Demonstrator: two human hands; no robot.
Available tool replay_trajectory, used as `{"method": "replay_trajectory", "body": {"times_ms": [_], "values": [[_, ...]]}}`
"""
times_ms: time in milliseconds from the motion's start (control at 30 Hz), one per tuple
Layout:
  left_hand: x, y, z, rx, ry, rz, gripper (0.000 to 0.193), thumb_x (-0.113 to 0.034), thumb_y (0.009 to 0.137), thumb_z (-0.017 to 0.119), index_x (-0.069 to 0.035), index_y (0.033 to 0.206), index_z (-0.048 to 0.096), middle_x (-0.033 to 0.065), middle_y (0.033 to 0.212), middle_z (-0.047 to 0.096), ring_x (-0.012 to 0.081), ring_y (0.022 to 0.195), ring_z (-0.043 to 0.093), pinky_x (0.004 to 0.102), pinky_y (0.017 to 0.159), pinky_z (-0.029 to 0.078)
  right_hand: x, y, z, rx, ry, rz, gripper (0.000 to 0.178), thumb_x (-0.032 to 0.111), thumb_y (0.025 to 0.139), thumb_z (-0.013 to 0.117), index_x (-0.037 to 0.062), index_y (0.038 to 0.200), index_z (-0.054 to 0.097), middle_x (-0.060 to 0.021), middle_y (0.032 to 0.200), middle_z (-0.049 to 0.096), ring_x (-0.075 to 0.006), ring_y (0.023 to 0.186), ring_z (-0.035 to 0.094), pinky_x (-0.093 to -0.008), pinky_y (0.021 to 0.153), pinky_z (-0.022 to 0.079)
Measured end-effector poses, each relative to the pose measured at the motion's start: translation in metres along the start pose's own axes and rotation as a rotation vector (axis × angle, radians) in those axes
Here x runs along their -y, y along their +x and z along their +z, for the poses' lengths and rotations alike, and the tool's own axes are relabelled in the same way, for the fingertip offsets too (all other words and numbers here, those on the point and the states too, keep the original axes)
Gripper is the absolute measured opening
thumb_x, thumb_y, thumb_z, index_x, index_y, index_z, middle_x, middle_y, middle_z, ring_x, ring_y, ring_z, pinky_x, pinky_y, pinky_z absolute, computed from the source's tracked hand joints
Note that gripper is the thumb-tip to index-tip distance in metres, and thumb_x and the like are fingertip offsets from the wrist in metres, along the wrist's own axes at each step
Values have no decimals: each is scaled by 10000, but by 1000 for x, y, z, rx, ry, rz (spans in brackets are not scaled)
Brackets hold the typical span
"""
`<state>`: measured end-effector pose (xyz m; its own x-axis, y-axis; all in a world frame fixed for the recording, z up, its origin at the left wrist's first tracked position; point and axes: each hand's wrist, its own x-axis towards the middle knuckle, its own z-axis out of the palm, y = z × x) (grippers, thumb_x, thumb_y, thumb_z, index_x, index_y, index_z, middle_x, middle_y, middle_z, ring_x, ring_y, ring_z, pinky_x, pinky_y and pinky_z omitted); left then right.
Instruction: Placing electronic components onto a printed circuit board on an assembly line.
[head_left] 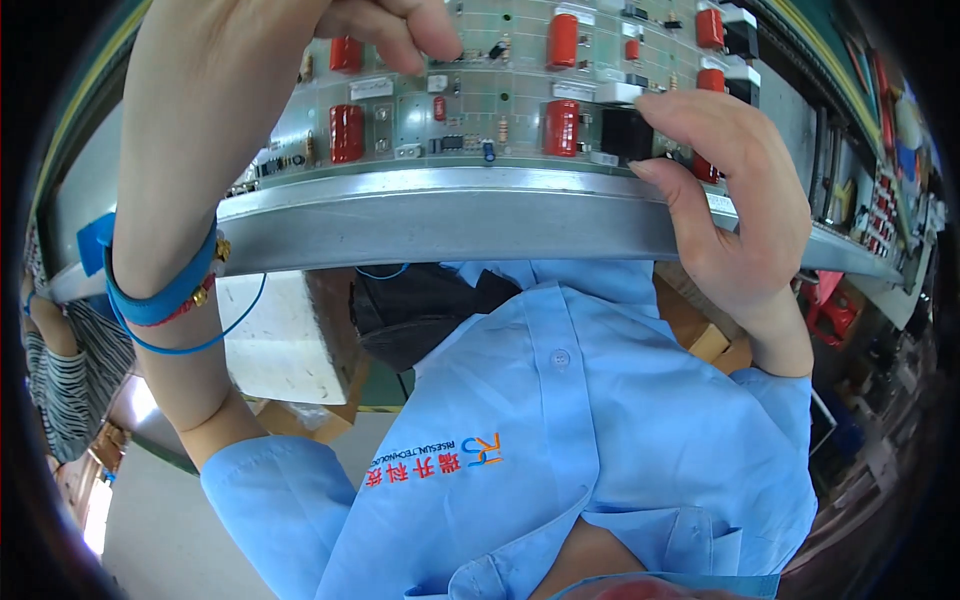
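A green circuit board spans the top of the view, fitted with red cylindrical capacitors, resistors and small connectors. At its right part, my right hand has thumb and index finger closed on the two sides of a black block-shaped component with a white piece at its far end. The component sits at the board's surface; whether it is seated there I cannot tell. My left hand reaches over the board's left part, fingers bent but apart, fingertips near small components. Nothing shows between them; the upper edge cuts off part of this hand.
A grey metal rail runs along the board's near edge, between it and my body. Below it stand a white foam box and cardboard boxes. Another person's striped sleeve shows at far left. A blue cord hangs from my left wrist.
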<state>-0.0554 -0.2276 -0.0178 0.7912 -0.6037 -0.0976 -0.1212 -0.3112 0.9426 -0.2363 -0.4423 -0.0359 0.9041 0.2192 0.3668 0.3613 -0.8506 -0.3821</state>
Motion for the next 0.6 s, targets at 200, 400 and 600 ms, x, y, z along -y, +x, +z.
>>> {"method": "replay_trajectory", "body": {"times_ms": [200, 400, 600], "values": [[10, 10, 5, -55, -62, -87, 142, 3, 895, 680, 22, 1035, 663, 71, 928, 689, 85, 681, 617, 228, 586, 472, 3, 3, 0, 14, -65, -42, 380, -99, 722, 765, -17, 1078, 659, -141, 1030, 714, -306, 954, 682, -346, 769, 551], [7, 5, 4, -54, -68, -154, 132, 18, 881, 680, 25, 1012, 669, 85, 902, 689, 103, 663, 630, 250, 564, 480, 4, 5, -3, 77, -318, -235, 399, -14, 729, 796, 8, 1108, 672, -144, 1083, 722, -307, 971, 694, -364, 794, 561], [-19, 4, 16, -21, -10, -202, 122, 33, 867, 680, 27, 990, 676, 100, 876, 690, 121, 645, 643, 271, 543, 487, -84, 27, -70, -205, -296, -180, 201, 19, 842, 687, 63, 1031, 738, -61, 1002, 743, -155, 878, 703, -280, 727, 552]]}}
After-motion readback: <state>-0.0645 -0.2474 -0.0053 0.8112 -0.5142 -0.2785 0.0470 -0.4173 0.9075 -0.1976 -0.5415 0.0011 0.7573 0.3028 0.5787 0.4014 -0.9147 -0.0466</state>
